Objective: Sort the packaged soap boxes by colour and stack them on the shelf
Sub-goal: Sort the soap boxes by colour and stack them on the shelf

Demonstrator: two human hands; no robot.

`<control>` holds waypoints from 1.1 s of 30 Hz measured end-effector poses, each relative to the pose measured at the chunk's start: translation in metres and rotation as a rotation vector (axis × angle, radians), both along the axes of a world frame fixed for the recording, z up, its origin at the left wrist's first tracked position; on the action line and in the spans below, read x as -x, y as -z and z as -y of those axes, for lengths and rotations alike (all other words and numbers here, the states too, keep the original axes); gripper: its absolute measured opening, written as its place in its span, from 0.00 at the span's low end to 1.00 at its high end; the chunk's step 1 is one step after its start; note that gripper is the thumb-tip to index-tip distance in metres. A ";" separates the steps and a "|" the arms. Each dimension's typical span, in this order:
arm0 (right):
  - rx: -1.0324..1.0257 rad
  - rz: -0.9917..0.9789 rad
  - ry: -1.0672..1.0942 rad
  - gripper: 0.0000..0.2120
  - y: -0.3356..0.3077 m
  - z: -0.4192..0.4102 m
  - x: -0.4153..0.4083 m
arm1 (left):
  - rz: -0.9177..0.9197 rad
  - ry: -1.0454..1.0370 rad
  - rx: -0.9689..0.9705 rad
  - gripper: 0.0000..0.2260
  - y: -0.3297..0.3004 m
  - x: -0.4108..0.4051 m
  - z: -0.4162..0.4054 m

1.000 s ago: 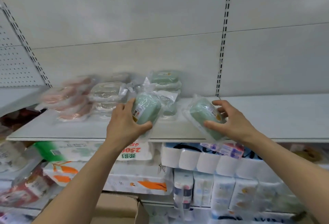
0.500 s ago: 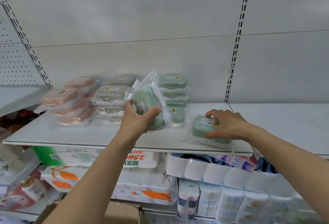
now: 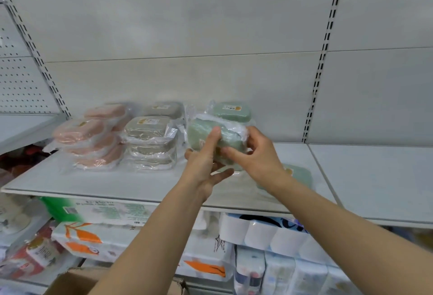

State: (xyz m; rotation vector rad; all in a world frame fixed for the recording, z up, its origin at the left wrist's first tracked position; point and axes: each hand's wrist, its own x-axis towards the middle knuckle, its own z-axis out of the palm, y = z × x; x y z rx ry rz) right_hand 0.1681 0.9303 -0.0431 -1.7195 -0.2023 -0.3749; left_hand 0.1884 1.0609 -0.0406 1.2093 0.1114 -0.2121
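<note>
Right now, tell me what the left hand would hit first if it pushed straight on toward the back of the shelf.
Probably the green stack right behind the green box the left hand holds, then the back panel. Depth is unclear.

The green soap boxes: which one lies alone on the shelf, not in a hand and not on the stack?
The green box right of the right hand, flat on the shelf, partly hidden by the wrist.
</note>
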 end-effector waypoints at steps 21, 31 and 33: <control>0.660 -0.412 0.070 0.34 -0.019 0.067 -0.055 | 0.779 0.169 -1.515 0.29 0.060 -0.034 -0.027; 1.074 -0.547 -0.023 0.45 -0.011 0.088 -0.020 | 0.766 0.164 -1.367 0.25 0.046 -0.044 -0.022; 0.772 -0.523 -0.040 0.39 -0.028 0.094 -0.017 | 0.801 0.081 -1.284 0.24 0.045 -0.036 -0.020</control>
